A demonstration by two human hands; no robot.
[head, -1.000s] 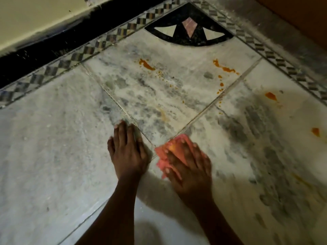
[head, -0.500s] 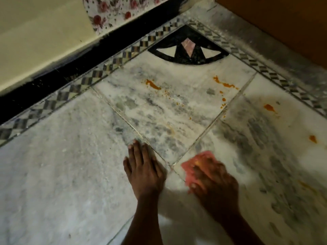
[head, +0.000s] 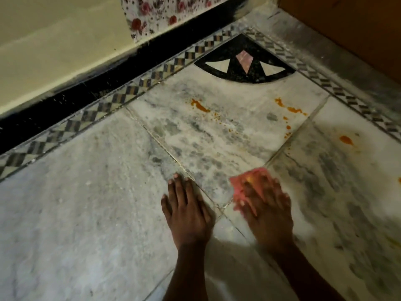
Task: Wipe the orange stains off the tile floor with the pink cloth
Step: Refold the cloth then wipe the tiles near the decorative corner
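My right hand [head: 269, 210] presses the pink cloth [head: 240, 183] flat on the marble tile floor [head: 86, 203], beside a joint between tiles. The cloth shows an orange smear and is partly hidden under my fingers. My left hand [head: 186, 210] lies flat on the floor beside it, fingers together, holding nothing. Orange stains lie farther away: a streak [head: 200, 107] on the middle tile, a trail of drops [head: 290, 109] to its right, a blob [head: 346, 140] on the right tile, and a spot [head: 399, 180] at the right edge.
A checkered border strip [head: 130, 92] and a black band run along the cream wall [head: 54, 51] at the left. A black fan-shaped inlay [head: 244, 64] marks the corner. A brown wooden surface [head: 358, 25] stands at the upper right. Floral fabric [head: 156, 14] hangs at the top.
My right hand has slid the cloth sideways, right and then back left, over the tile joint. The view has tilted up, showing more wall and fabric. My left hand stays planted.
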